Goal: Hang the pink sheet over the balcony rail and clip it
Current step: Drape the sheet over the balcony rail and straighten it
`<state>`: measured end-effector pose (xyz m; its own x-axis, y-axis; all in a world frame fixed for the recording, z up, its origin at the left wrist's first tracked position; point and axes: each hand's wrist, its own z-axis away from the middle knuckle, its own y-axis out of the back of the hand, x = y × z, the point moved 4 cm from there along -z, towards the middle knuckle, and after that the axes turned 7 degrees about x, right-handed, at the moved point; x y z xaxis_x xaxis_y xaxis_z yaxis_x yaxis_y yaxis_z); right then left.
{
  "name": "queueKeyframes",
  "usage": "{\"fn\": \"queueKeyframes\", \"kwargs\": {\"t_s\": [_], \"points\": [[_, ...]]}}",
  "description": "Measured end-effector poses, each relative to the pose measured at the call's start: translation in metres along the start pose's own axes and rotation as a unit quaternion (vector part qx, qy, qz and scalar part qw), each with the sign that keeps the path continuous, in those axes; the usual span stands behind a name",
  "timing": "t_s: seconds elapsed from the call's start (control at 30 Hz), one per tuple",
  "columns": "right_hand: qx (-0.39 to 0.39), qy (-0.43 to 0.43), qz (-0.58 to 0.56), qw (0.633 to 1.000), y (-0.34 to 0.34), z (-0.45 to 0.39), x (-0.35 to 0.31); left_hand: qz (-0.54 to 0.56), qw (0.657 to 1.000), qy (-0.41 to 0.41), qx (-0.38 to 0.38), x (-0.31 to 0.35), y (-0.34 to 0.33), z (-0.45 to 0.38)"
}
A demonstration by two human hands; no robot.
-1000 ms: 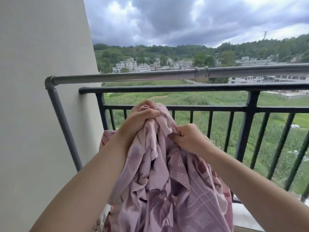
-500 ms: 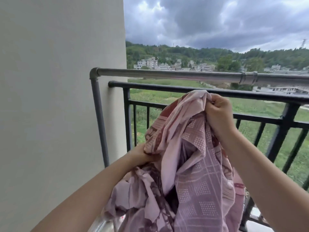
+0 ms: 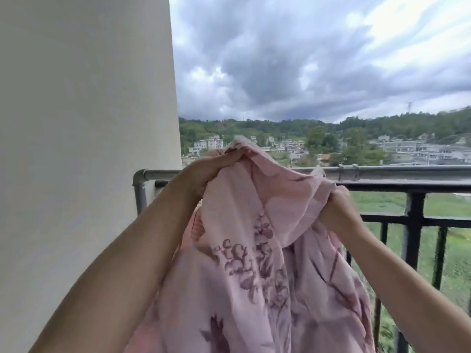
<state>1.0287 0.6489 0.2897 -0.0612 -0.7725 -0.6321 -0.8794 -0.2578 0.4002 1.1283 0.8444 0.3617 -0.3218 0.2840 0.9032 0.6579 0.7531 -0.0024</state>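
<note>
Pink sheet held up in front of the chest, bunched, its top edge raised level with the grey rail but not yet over it. Left hand has its fingers closed over a gathered fold at the high point; right hand is fisted round a wad of cloth lower down, near the black railing. Fabric looks thin, soft and limp, likely light, prone to catch wind and slide on smooth pipe; best taken along one hem, hands well apart, to spread it. Lower sheet runs out of view at the bottom; true edges and corners lost in folds. No clips visible. Motion blur softens print and fingers.
</note>
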Motion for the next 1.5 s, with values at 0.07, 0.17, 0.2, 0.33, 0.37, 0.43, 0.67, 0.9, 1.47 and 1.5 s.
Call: {"fn": "queueKeyframes", "kwargs": {"t_s": [0.07, 0.17, 0.2, 0.33, 0.37, 0.43, 0.67, 0.9, 1.47, 1.5], "points": [[-0.038, -0.008, -0.061, 0.997, 0.001, -0.004, -0.002, 0.034, 0.999, -0.015, 0.005, 0.008, -0.004, -0.008], [-0.124, -0.037, -0.357, 0.925, 0.029, -0.001, -0.029, -0.002, 0.996, -0.034, 0.079, 0.012, -0.005, -0.018], [-0.167, -0.024, -0.418, 0.893, 0.036, 0.003, -0.044, -0.016, 0.994, -0.038, 0.1, 0.011, -0.004, -0.023], [-0.228, 0.092, -0.2, 0.948, 0.015, 0.003, -0.094, -0.111, 0.991, -0.072, -0.01, 0.006, -0.032, -0.026], [-0.21, 0.1, -0.134, 0.963, 0.01, 0.002, -0.103, -0.141, 0.986, -0.087, -0.023, 0.007, -0.038, -0.023], [-0.176, 0.109, -0.079, 0.975, 0.004, -0.009, -0.101, -0.135, 0.984, -0.111, 0.033, 0.013, -0.031, -0.018], [-0.084, 0.081, -0.101, 0.988, 0.024, -0.026, -0.092, -0.295, 0.953, 0.033, -0.06, -0.021, 0.008, 0.048], [-0.064, 0.139, -0.054, 0.987, 0.029, -0.03, -0.115, -0.458, 0.879, -0.075, 0.106, -0.045, -0.013, 0.076], [-0.166, 0.038, -0.156, 0.973, 0.067, -0.04, -0.067, -0.465, 0.84, -0.225, 0.166, 0.034, 0.009, 0.047], [-0.138, 0.021, -0.192, 0.971, 0.066, -0.038, -0.062, -0.452, 0.861, -0.218, 0.078, 0.03, 0.002, 0.052]]}}
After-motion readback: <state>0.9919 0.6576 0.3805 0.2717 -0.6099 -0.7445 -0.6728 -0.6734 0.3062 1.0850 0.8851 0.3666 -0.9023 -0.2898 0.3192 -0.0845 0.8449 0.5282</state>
